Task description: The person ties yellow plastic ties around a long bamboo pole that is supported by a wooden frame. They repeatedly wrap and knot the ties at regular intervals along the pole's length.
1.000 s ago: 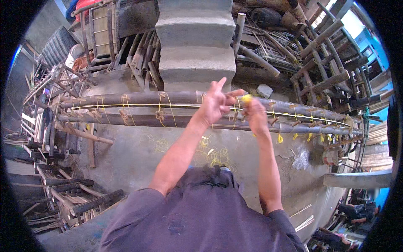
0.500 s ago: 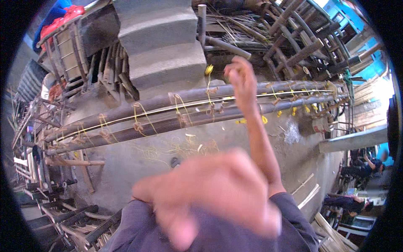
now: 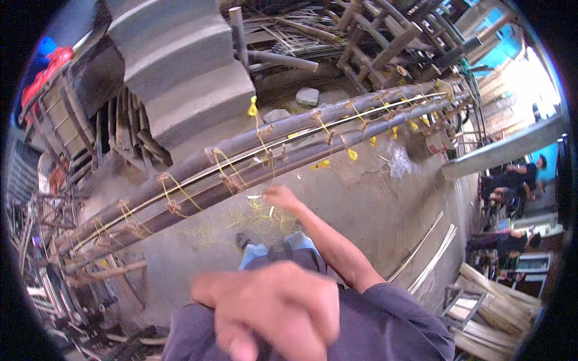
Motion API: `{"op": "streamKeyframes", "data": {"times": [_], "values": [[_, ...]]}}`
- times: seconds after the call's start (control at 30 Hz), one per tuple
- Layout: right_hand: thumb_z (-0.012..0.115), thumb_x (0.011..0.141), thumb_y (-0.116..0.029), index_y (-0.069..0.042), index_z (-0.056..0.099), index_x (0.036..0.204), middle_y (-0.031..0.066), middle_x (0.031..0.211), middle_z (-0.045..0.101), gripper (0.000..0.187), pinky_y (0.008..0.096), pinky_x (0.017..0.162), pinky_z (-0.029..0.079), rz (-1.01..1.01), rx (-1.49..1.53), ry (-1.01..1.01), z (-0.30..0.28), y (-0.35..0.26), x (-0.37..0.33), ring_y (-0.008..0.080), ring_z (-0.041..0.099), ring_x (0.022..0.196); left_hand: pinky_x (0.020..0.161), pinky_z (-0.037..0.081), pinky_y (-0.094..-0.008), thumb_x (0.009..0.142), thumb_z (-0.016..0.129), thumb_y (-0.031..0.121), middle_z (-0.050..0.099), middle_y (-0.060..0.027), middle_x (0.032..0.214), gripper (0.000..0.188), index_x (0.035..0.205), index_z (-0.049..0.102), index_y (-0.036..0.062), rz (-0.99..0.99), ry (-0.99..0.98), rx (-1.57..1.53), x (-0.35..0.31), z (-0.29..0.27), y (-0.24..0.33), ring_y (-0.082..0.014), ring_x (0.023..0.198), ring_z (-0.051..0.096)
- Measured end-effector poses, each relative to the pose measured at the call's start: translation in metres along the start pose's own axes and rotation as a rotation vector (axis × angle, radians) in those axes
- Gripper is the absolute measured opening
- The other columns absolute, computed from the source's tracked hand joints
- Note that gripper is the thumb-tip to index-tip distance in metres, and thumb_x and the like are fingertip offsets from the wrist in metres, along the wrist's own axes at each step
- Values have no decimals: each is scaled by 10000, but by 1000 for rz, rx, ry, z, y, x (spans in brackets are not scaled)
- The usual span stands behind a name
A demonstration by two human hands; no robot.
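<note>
Close to the camera, my left hand (image 3: 277, 310) is a little blurred, its fingers curled in; whatever they hold, if anything, cannot be made out. Farther off, just on the near side of two long dark bamboo poles (image 3: 283, 167), my right hand (image 3: 283, 197) is closed on a thin yellow string (image 3: 273, 175) that hangs from the poles. Yellow ties and small pegs bind the poles along their length. A pale strip (image 3: 226, 161) runs between them. A yellow bundle of string (image 3: 253, 108) stands out at the far pole.
Tangled yellow string (image 3: 211, 227) lies on the floor by my feet. Concrete steps (image 3: 189, 78) rise beyond the poles. Bamboo frames (image 3: 385, 51) and cut sticks are heaped at the far right. Pale bamboo strips (image 3: 433, 256) lie to the right; people (image 3: 518, 180) sit farther off.
My right hand has come back from beyond the poles to their near side, moving left and down. The left hand has shifted slightly down and left. The whole view has turned and shifted.
</note>
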State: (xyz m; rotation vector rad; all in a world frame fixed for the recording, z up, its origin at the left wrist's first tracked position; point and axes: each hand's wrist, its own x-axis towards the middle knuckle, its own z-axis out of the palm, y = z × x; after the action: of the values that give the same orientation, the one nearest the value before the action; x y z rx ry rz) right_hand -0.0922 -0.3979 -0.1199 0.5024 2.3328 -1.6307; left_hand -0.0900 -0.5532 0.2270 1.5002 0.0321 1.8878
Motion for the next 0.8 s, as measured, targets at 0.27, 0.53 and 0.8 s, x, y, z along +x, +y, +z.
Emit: {"op": "streamKeyframes", "data": {"times": [0.27, 0.53, 0.8], "values": [[507, 887, -251, -31, 586, 871, 175, 786, 597, 235, 402, 723, 450, -129, -110, -243, 15, 17, -151, 306, 590, 802, 745, 454, -269, 908, 464, 280, 574, -56, 877, 296, 995, 555, 12, -881, 1337, -309, -260, -127, -154, -146, 802, 556], [479, 888, -331, -68, 607, 1036, 193, 854, 629, 328, 431, 654, 466, -379, 27, -182, 26, 55, -131, 347, 609, 758, 678, 493, -243, 831, 509, 154, 631, -159, 1044, 445, 1229, 485, -44, -1129, 806, 189, -279, -143, -175, -164, 729, 631], [537, 821, -255, -45, 649, 887, 157, 794, 650, 247, 415, 646, 488, -412, 4, 205, 28, 62, -116, 325, 626, 726, 569, 416, -169, 802, 489, 180, 632, -131, 1047, 496, 1259, 463, -9, -1115, 1132, 70, -262, -133, -176, -68, 551, 499]]}}
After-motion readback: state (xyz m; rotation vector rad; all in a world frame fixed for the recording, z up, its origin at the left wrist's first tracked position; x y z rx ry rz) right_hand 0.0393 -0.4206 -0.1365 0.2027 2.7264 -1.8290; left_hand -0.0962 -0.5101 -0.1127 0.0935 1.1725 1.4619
